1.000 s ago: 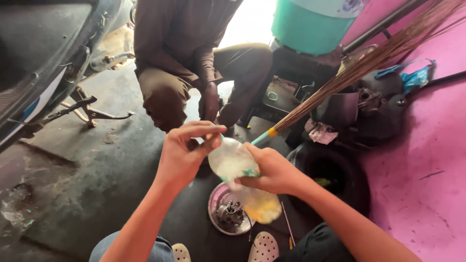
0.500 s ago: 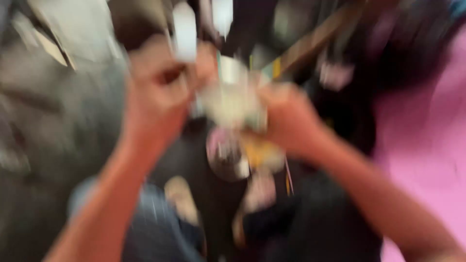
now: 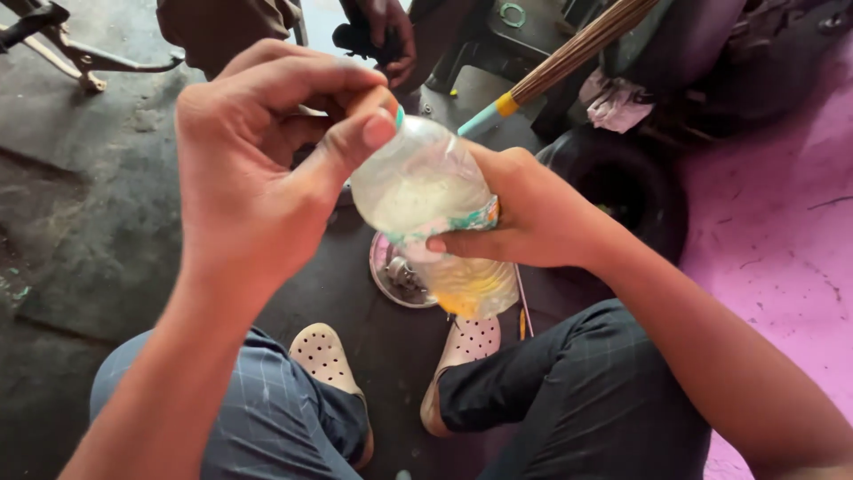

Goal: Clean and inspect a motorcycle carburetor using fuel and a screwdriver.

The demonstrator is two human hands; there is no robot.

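Left hand: the left hand (image 3: 258, 169) is raised at the left of the scene, its thumb and fingers pinched round the cap end of the bottle.
Right hand: the right hand (image 3: 524, 213) is wrapped round the middle of the bottle, thumb pressed on its label band.
Bottle: the clear plastic bottle (image 3: 435, 222) is tilted, cap up to the left, with yellowish liquid pooled in its lower end, held above the dish.
Dish: a round metal dish (image 3: 391, 276) sits on the dark floor, just beyond the feet, with small metal parts inside.
Feet: pale perforated clogs (image 3: 324, 360) rest near the person's knees.
Far side: a broom (image 3: 569, 58) leans across, and another person's hand (image 3: 391, 36) is at the far edge.
Right: a black tyre (image 3: 631, 187) lies beside the pink floor (image 3: 773, 222).
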